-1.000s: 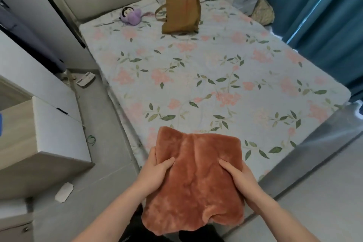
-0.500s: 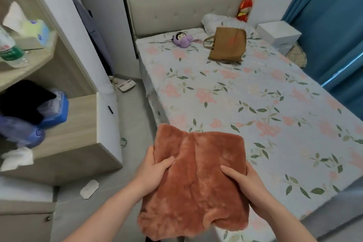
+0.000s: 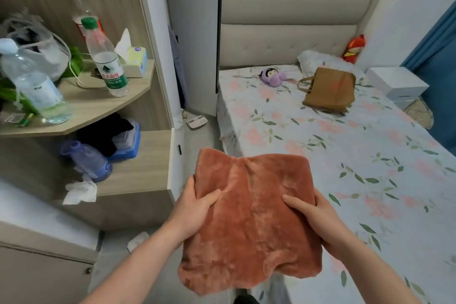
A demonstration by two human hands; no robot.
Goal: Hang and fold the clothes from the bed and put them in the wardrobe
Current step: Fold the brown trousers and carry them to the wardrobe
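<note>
While the left hand [image 3: 195,207] grips one side, the right hand [image 3: 313,215] grips the other side of a folded fuzzy cloth [image 3: 251,219]. It's held up between the shelf [image 3: 98,108] and bed [image 3: 345,155].

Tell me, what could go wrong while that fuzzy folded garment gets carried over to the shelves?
The folded rust-brown fleece garment is held only at its sides by the left hand and right hand, so its sagging near edge may unfold. The shelves look crowded; the upright green-capped water bottle could get knocked over.
</note>
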